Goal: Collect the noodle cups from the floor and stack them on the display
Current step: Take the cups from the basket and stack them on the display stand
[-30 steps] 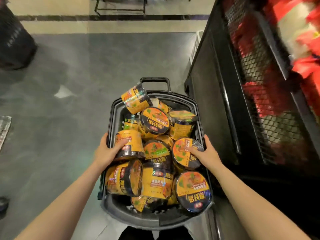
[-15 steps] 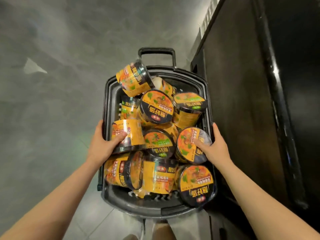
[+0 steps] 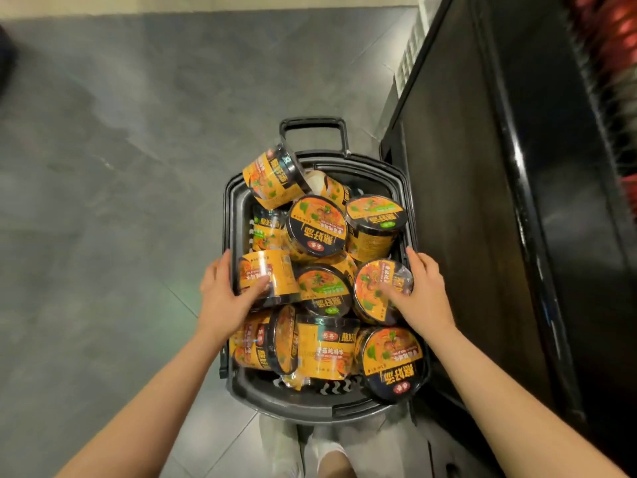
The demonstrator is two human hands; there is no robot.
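2 bare forearms reaching down from the bottom edge toward a black basket heaped with noodle cups, orange and black, shrink-wrapped. Nearest in the heap: 1 cup lying lid-up at the near right corner, 1 on its side in the middle, 1 more on its side at the near left. Left hand at the basket's left rim, thumb curled onto the side of a toppled cup, fingers outside the rim, grasping cup and rim together. Right hand at the right rim, thumb pressed on the lid of a tilted cup, fingers hooked over the rim, grasping likewise. Between the 2 held cups, another lid-up cup. Farther in, more cups at mixed angles, 1 leaning over the far left rim. Beyond that, the basket's pull handle sticking out. Grey tiled floor beneath and to the left. Tall black display just beside the basket on the right, blurred red packages at its top.
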